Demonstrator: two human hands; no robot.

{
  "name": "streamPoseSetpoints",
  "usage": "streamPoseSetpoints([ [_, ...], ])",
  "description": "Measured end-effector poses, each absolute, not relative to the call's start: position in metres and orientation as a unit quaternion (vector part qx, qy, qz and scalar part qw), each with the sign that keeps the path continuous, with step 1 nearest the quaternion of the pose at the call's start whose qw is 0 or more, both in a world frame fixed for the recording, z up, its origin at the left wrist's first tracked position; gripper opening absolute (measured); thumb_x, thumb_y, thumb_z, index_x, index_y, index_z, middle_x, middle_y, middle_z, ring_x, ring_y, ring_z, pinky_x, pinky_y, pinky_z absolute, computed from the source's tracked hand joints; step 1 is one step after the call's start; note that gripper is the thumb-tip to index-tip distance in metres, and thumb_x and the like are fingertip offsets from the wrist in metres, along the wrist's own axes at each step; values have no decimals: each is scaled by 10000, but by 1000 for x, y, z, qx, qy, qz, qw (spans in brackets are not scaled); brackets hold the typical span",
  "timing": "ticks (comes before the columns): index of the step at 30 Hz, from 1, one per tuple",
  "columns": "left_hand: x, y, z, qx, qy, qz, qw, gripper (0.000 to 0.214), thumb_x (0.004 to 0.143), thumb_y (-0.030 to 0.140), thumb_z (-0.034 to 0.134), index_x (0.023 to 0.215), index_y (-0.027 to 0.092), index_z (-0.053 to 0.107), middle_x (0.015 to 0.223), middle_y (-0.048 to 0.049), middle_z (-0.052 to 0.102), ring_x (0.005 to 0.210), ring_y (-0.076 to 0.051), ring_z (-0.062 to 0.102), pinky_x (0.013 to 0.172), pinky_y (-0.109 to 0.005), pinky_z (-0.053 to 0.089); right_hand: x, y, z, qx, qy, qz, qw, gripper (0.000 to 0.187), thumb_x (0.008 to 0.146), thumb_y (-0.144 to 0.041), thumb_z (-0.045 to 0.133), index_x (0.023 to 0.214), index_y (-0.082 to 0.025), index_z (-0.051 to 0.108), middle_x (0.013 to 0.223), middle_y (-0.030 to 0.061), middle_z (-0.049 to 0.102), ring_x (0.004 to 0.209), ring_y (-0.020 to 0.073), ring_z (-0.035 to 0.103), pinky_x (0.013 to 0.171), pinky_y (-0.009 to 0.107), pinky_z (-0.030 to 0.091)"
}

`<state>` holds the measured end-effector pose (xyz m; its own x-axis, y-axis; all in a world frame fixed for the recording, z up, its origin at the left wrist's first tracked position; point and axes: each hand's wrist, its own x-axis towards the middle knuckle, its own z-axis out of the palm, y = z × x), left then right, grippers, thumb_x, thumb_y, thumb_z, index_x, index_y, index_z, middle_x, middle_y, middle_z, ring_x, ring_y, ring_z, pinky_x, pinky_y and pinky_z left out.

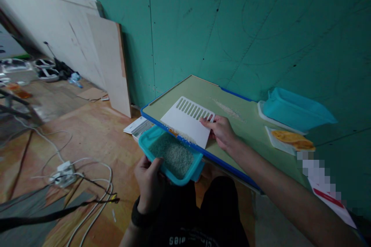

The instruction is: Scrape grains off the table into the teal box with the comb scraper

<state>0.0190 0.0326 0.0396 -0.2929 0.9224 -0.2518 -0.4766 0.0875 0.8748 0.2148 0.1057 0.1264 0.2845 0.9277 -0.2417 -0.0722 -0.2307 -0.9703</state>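
My left hand [150,175] grips the near rim of a turquoise plastic tub [181,181], which is tilted just below the table's front edge. White grains that look like rice [174,154] lie inside the tub. My right hand [222,131] pinches a white slotted plastic sheet [185,121] by its right side. The sheet lies low over the tabletop, and its lower edge touches a line of grains [185,137] along the table's blue edge, right above the tub. More grains [228,109] are scattered farther back on the table.
The green table [199,88] stands against a green wall. At its right are another turquoise tub [295,108] on a white lid and an orange cloth [292,139] on a white tray. Cables and a power strip [63,173] lie on the floor at left. A board [111,61] leans nearby.
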Motion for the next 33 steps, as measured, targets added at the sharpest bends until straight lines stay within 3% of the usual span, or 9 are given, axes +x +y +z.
streamPoseSetpoints([
  [6,17,35,38,231,490,637,548,176,644,246,715,637,211,543,372,109,459,227,-125,393,208,-242,344,215,103,129,-606,-363,501,500,351,516,-355,849,710,-153,638,633,21,663,506,139,582,416,247,454],
  [15,7,40,39,227,487,650,538,147,623,214,709,647,202,565,387,112,461,225,-118,400,210,-227,342,218,127,130,-590,-372,476,536,312,546,-336,837,714,-174,630,640,8,673,534,156,600,442,265,477],
  [28,1,41,45,213,506,645,532,169,601,233,704,643,209,541,367,115,430,225,-105,383,234,-211,311,210,111,135,-585,-397,505,495,345,546,-378,848,725,-159,652,677,28,689,556,150,615,483,267,494],
  [33,1,34,43,207,498,635,553,191,592,249,726,665,206,555,377,114,438,230,-98,381,243,-205,306,247,88,144,-596,-404,422,551,433,551,-483,842,800,-175,668,753,48,715,622,205,652,526,315,520],
])
